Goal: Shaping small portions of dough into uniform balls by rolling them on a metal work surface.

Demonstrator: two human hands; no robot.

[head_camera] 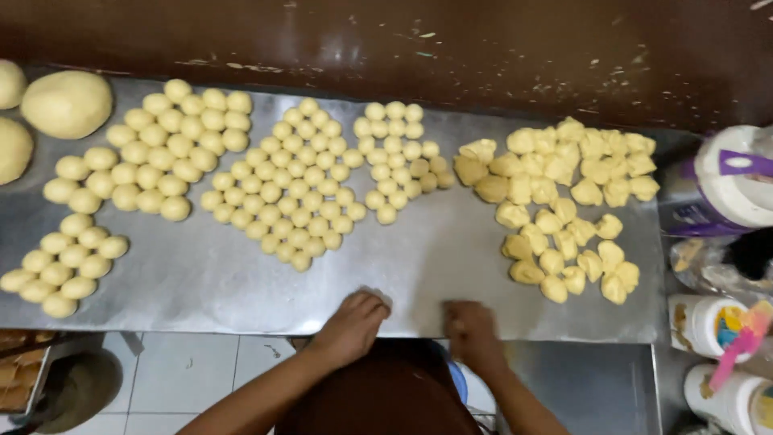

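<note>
Both hands at the near edge of the metal worktop (241, 282), knuckles up. Left hand (354, 322) cupped, fingers curled down onto the steel; the grip is closed over whatever lies beneath it, which I cannot see. Right hand (471, 326) just beside it, blurred, fingers bent down against the sheet; cannot tell whether its grip holds anything. The two hands are near each other but apart.

Rough-cut dough pieces (564, 201): irregular yellow lumps, loosely heaped on the right part of the worktop, beyond the right hand.

Rolled dough balls (298, 185): small, round, packed touching one another in several tight clusters across the middle and left. Balls in the far-left clusters (161, 149) look larger.

Big dough mounds (66, 103) at the far-left corner, three showing, two cut off by the edge.

White tubs with lids (708, 322) stand off the right end, below a white and purple container (733, 181).
</note>
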